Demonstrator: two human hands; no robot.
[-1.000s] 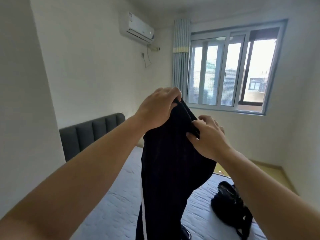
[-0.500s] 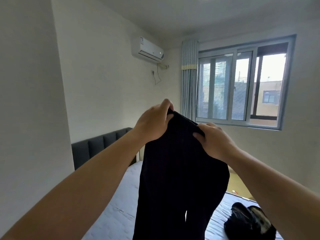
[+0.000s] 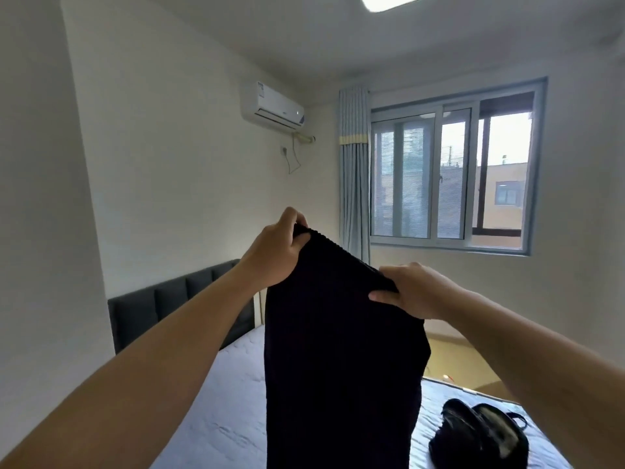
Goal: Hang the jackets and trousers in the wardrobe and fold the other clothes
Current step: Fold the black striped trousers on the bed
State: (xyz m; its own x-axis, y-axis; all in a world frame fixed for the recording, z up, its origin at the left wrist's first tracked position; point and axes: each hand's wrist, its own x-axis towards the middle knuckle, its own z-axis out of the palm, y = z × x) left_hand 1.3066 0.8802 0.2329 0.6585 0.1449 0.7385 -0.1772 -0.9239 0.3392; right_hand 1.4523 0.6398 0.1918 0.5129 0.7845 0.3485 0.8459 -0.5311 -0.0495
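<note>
We hold the dark trousers (image 3: 338,350) up over the mattress (image 3: 230,401), left hand (image 3: 274,255) and right hand (image 3: 416,289) each pinching an end of the waistband. Straightening seems underway; next comes a hanger and the wardrobe, neither visible.

Both bare forearms reached forward and upward from the lower corners of the view, wrists raised in front of the person. The left hand (image 3: 275,253) was the higher of the two, its fingers curled over and pinching the top edge of the dark trousers (image 3: 338,350). The right hand (image 3: 417,291) (set lower, off to the right) gripped the same edge, thumb pressed along the near side, knuckles turned upward
</note>
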